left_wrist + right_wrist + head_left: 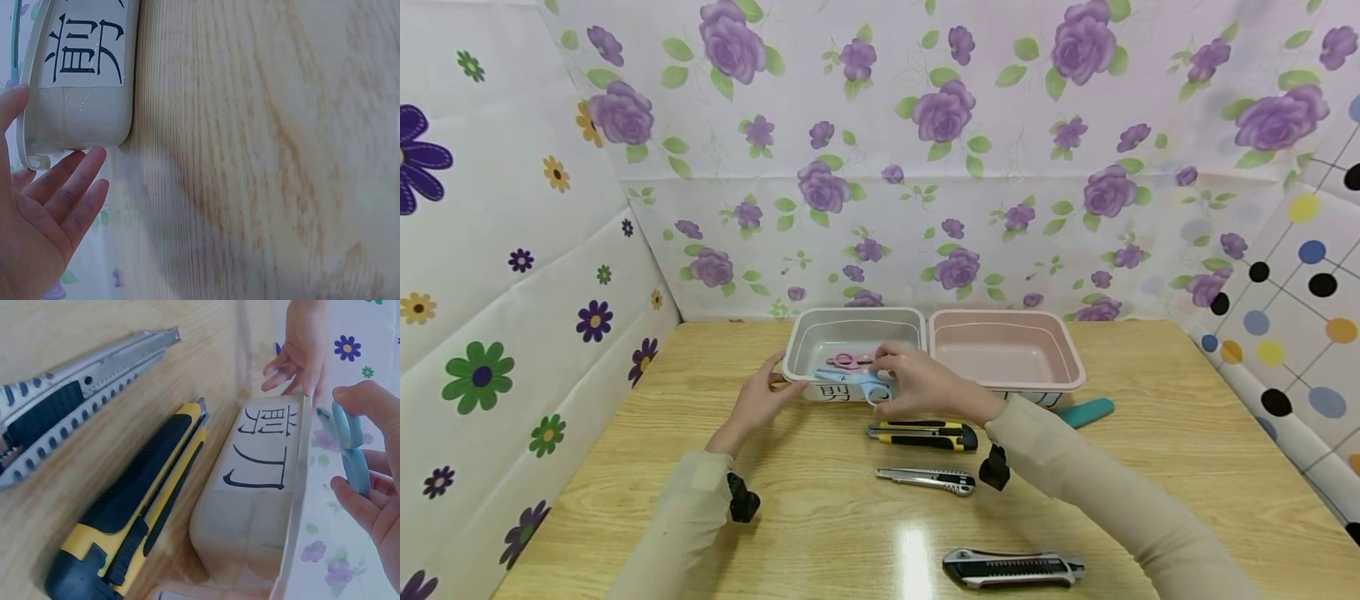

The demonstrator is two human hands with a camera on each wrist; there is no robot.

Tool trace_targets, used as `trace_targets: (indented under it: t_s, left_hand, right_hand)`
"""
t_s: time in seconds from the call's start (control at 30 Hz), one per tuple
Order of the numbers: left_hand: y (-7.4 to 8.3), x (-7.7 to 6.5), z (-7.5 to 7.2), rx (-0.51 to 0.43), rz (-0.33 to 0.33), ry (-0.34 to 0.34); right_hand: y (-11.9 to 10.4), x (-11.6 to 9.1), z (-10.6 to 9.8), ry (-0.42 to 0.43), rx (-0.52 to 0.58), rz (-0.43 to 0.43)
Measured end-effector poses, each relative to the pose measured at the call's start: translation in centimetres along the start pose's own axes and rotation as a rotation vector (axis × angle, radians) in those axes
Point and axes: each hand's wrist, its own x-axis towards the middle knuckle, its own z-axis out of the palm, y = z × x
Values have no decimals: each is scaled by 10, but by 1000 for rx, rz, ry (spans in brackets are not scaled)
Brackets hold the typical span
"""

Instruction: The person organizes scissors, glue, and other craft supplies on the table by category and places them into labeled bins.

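Note:
My right hand (917, 382) holds light-blue scissors (850, 377) by the handle loops over the front rim of the grey bin (859, 313), with the blades toward the left. In the right wrist view, the thumb and fingers grip the blue loops (355, 469). Pink scissors (844, 360) lie inside the grey bin, partly hidden by the blue pair and my hand. My left hand (758, 398) holds the bin's left front corner, thumb at the rim and fingers against the side. The left wrist view shows those fingers (80, 206) touching the bin's end wall (94, 115).
A pink bin (1000, 354) stands right beside the grey one. In front lie a yellow-black utility knife (925, 435), a silver utility knife (928, 478) and a black-silver utility knife (1011, 568). A teal object (1088, 412) lies by the pink bin, partly hidden by the right arm.

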Motion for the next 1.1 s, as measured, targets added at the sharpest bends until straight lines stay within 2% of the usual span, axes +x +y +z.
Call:
trace_targets:
  t_s: [0.2, 0.57, 0.7, 0.93, 1.1]
  left_hand:
    - [0, -1, 0, 5, -2, 6]
    - [-1, -2, 0, 3, 12, 4]
    - [-1, -2, 0, 1, 4, 2]
    - [-1, -2, 0, 0, -6, 5]
    - [-2, -1, 0, -2, 0, 5]
  right_hand:
    - [5, 8, -4, 7, -29, -40]
    - [16, 19, -7, 17, -28, -42]
    - [22, 23, -7, 26, -43, -25]
    - [36, 32, -2, 50, -46, -48]
    - [42, 35, 1, 27, -32, 18]
